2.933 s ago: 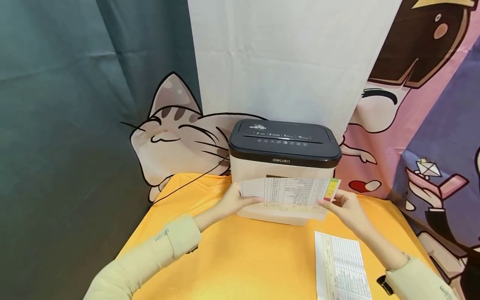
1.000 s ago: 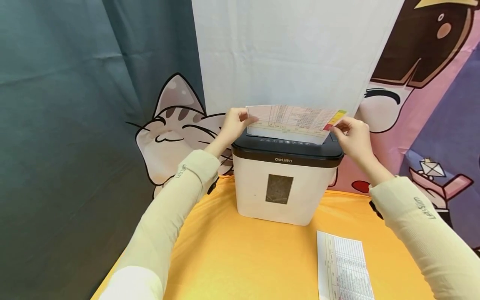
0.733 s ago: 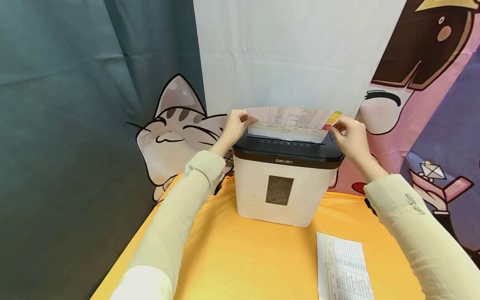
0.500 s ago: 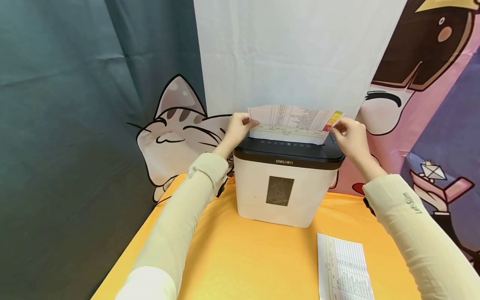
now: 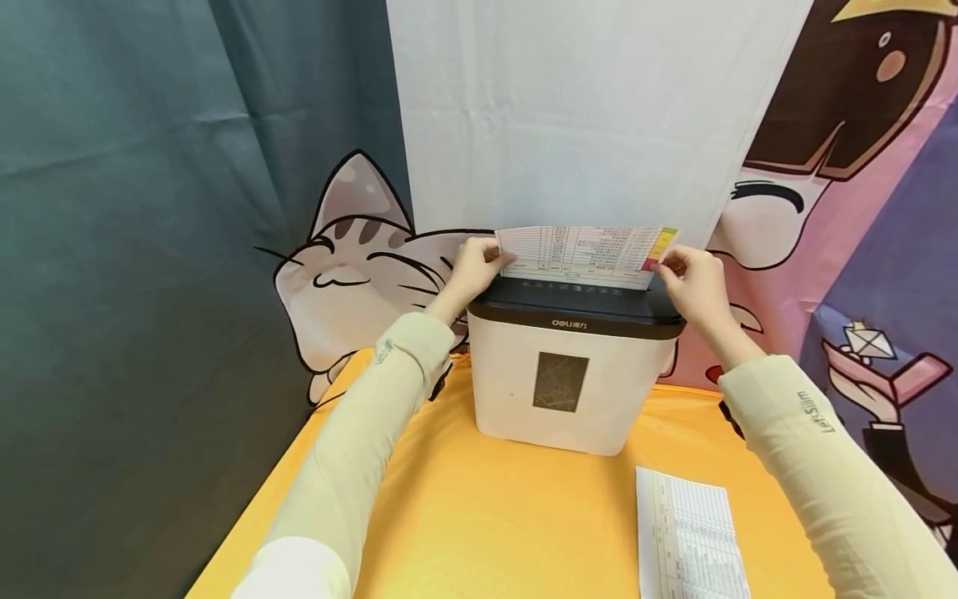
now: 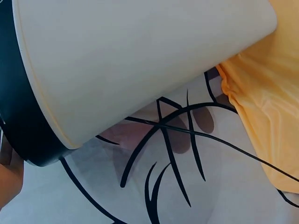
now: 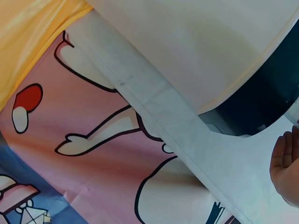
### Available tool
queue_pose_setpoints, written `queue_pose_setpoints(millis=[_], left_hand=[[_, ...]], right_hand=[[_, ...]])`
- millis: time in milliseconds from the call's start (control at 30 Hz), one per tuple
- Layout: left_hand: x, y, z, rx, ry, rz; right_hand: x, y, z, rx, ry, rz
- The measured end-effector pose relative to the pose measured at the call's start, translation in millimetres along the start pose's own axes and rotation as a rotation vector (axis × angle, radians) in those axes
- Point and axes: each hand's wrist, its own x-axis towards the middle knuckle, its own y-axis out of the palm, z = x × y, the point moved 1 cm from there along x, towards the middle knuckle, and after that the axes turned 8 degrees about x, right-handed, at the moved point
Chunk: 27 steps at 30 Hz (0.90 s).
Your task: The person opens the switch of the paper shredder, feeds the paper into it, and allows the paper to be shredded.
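Observation:
A printed sheet of paper point(image 5: 584, 254) with a green, yellow and red strip at its right stands upright over the top of a paper shredder point(image 5: 509, 366). Its lower edge meets the black lid around the slot, which the sheet hides. My left hand point(image 5: 473, 268) pinches the sheet's left side between thumb and fingers. At the right side, my right hand point(image 5: 696, 283) pinches it by the coloured strip. Both wrist views show mostly the shredder's white body and dark lid, with part of the left hand point(image 6: 9, 175) and right hand point(image 7: 287, 170) at the frame edges.
A second printed sheet point(image 5: 692, 537) lies on the yellow tablecloth point(image 5: 494, 524) at the front right. A black cord point(image 6: 219, 142) runs past the shredder's left side. Cartoon-printed curtains point(image 5: 584, 108) hang right behind the shredder.
Both hands have carried the sheet from in front of the shredder up over its lid. In the last half second, hands and sheet have sunk slightly, and less of the sheet shows.

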Motion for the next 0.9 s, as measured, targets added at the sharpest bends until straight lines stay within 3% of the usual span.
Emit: queue_pose_setpoints(millis=[100,267,333,467,733,900], left_hand=[[-1.5,0.0,-0.3,-0.015,0.005,-0.043],[-2.5,-0.6,-2.7,-0.122,-0.022,-0.198],[-2.0,-1.0,-3.9,-0.146,-0.024,-0.230],[-0.4,-1.2,-6.3,-0.119,-0.014,-0.224],[0.8,-1.0,-4.4,-0.085,-0.016,-0.218],[-1.1,-0.9,-1.8,-0.068,-0.028,-0.222]], right_hand=[[-1.0,0.0,-1.8,-0.011,0.002,0.005],[-5.5,2.2,-3.8,-0.009,0.024,0.049],[-6.7,2.4,-3.9,-0.011,0.027,0.066],[-5.6,1.3,-2.2,-0.017,0.015,0.052],[1.0,2.8,5.6,0.048,0.003,-0.071],[0.4,5.0,5.7,0.018,0.009,-0.060]])
